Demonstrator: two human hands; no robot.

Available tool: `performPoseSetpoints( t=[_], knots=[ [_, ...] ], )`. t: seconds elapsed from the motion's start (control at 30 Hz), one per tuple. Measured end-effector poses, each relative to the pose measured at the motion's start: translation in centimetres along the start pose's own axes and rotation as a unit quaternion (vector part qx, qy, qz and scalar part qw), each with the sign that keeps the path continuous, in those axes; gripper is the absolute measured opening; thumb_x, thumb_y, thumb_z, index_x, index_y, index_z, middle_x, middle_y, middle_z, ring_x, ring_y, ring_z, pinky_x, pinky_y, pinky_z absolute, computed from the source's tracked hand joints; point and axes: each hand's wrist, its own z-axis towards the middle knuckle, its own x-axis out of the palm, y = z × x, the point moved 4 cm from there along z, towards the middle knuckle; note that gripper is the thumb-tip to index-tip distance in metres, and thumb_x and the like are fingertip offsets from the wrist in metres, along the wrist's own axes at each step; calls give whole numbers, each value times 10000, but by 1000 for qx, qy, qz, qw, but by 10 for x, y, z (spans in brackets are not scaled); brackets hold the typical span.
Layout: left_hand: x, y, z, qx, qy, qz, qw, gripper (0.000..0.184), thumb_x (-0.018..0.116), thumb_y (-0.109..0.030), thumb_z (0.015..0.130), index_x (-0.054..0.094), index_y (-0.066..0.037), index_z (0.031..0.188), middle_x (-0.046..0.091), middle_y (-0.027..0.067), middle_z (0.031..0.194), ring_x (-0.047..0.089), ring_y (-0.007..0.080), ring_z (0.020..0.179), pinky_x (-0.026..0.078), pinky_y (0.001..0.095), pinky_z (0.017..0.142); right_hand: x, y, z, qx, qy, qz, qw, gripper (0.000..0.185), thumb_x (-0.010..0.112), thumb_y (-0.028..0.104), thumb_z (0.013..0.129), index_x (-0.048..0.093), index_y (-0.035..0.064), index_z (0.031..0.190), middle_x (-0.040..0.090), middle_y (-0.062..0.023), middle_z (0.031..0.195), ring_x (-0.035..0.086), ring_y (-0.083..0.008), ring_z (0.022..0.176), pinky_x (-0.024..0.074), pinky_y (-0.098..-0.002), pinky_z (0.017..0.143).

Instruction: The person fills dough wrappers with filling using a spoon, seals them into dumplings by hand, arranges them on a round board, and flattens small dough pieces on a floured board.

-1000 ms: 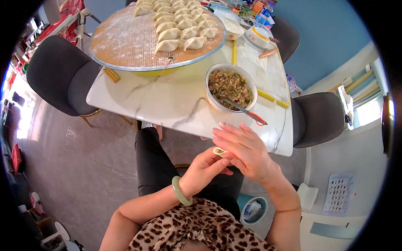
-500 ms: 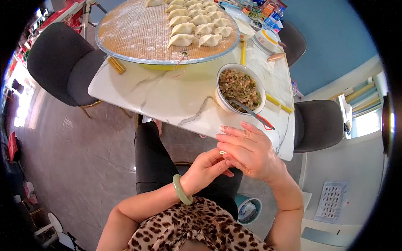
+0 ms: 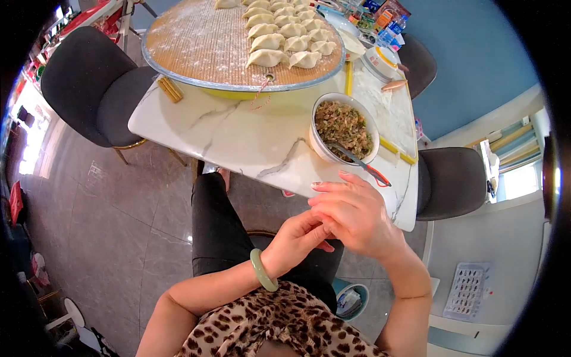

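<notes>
Above the lap: left hand (image 3: 294, 239) and right hand (image 3: 357, 219) meet, fingers overlapping; green bangle (image 3: 263, 271) on left wrist.
Finger state: both hands curled and close together. Contents hidden; cannot tell whether either grips anything.
Pinch, judged: if soft dough lies between the fingers, light, even pressure along the edge should suit; keep filling clear of the seam. Squeezing the middle could split it.
Bowl (image 3: 316, 144): on the tabletop (image 3: 238, 140), just beyond the right hand. Contains minced filling (image 3: 339, 124); spoon (image 3: 364, 165) rests across the rim, handle toward the person's right.
Dumplings (image 3: 267, 58): laid in rows on the floured round board (image 3: 196, 50), ridges upward. Nearest ones serve as a reference for plumpness and edge shape.
Right of the round board: floured surface (image 3: 380, 101) with yellow edging (image 3: 349, 77).
</notes>
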Motion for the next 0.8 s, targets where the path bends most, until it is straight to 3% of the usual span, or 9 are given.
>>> performPoseSetpoints(
  t=[0.1, 0.17, 0.3, 0.37, 0.5, 0.57, 0.67, 0.73, 0.8],
  knots=[
    [3, -6, 0, 0, -4, -3, 1000, 222, 495, -142, 951, 520, -26, 1138, 606, 86, 1050, 600, 145, 887, 527, 285, 749, -3, -1, -2, -3, -19, 21, 1000, 400, 633, 193, 806, 552, 14, 1154, 592, -117, 1129, 545, -262, 1094, 400, -429, 954],
    [6, -15, 0, -16, -21, -25, 999, 273, 469, -113, 955, 454, -40, 1218, 582, 111, 1117, 608, 182, 938, 537, 309, 777, -3, -8, -14, 84, -62, 208, 973, 566, 672, 216, 783, 463, 21, 1272, 580, -144, 1116, 553, -297, 1035, 412, -395, 919],
    [12, -19, 0, 39, -7, -86, 995, 337, 465, -119, 958, 397, -49, 1281, 549, 87, 1158, 587, 143, 973, 530, 270, 766, 14, -1, -37, 192, -48, 202, 959, 674, 709, 191, 754, 405, 28, 1333, 574, -150, 1094, 555, -314, 996, 423, -365, 883],
    [11, -20, -3, 44, -11, -53, 998, 335, 491, -97, 940, 409, -54, 1263, 541, 87, 1172, 579, 148, 999, 528, 279, 790, 24, -4, -49, 217, -151, 228, 937, 675, 712, 116, 741, 404, 31, 1336, 570, -137, 1075, 560, -288, 1004, 428, -360, 890],
    [8, -23, -11, 67, -15, -4, 998, 345, 554, -19, 887, 441, -44, 1213, 533, 80, 1180, 565, 155, 1032, 521, 297, 822, 27, 4, -62, 201, -255, 304, 896, 665, 700, 85, 746, 401, 35, 1338, 572, -114, 1100, 560, -241, 1029, 426, -351, 912],
    [7, -25, -16, 104, -19, 6, 994, 348, 588, 29, 849, 451, -28, 1164, 543, 90, 1163, 570, 167, 1031, 511, 309, 850, 37, 6, -64, 148, -277, 433, 845, 639, 683, 74, 761, 410, 57, 1338, 555, -105, 1160, 535, -206, 1086, 405, -339, 950],
    [17, -28, -21, 127, 8, -7, 992, 328, 590, 26, 850, 445, -27, 1140, 557, 108, 1133, 582, 170, 1013, 505, 304, 860, 46, 11, -65, 128, -268, 483, 824, 628, 672, 60, 773, 401, 43, 1340, 523, -107, 1237, 505, -193, 1131, 392, -333, 965],
    [22, -28, -22, 115, 10, -2, 993, 329, 595, 29, 847, 437, -25, 1131, 571, 114, 1103, 593, 174, 992, 505, 300, 854, 47, 14, -67, 122, -261, 480, 829, 603, 656, 90, 797, 395, 18, 1336, 493, -121, 1290, 488, -230, 1163, 383, -347, 976],
    [22, -23, -23, 131, -16, 85, 988, 335, 606, 18, 848, 433, -21, 1132, 577, 104, 1086, 594, 158, 977, 508, 281, 822, 47, 17, -70, 117, -258, 373, 883, 604, 593, 314, 873, 394, -23, 1333, 490, -163, 1300, 484, -258, 1182, 367, -358, 996]
  ],
)
